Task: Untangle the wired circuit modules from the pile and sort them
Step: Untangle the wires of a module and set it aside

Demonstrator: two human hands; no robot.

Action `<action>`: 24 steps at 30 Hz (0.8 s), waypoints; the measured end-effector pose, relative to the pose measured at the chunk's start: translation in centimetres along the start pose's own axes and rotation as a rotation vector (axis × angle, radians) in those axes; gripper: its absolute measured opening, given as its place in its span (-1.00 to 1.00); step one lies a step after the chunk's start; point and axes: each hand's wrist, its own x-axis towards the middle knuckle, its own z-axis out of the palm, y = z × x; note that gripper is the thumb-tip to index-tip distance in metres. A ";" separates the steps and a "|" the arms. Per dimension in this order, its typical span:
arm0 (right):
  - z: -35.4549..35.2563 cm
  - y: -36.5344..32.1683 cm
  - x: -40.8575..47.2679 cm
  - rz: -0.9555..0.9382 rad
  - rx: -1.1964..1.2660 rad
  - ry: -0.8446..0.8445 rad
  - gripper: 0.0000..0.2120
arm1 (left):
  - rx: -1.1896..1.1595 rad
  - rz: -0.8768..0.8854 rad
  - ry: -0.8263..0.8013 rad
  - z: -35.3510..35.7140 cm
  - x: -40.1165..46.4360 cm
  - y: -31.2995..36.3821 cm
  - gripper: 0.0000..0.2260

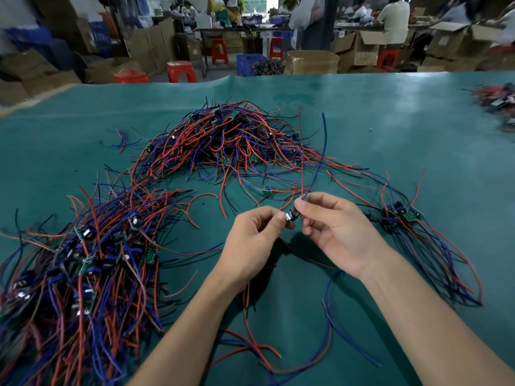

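Hidden and blurry bits

The small dark circuit module (291, 217) is mostly hidden by fingers. The blurry red and black wire heap (498, 105) runs off the right edge.

Beyond the green table mat (390, 112), red stools (181, 71), cardboard boxes (312, 62), a blue crate (248, 64), perhaps a bright doorway.

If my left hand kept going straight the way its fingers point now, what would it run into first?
Probably the right hand. The left hand points right, pinching the small module that both hands hold, so the right fingers lie directly ahead, nearly touching.
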 end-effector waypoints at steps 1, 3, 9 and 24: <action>-0.1 0.0 0.0 0.009 0.000 0.000 -0.91 | 0.007 0.001 -0.003 0.0 0.0 0.0 -0.75; -0.2 0.0 0.1 0.026 0.008 -0.015 -0.90 | 0.021 0.007 -0.014 0.0 -0.1 0.1 -0.76; -0.2 0.1 0.2 -0.041 -0.039 0.052 -0.84 | 0.034 0.027 -0.045 0.0 0.0 0.1 -0.75; -2.8 -2.4 0.2 -0.356 -0.086 0.640 -0.80 | 0.138 0.022 -0.098 -0.1 0.0 0.1 -0.74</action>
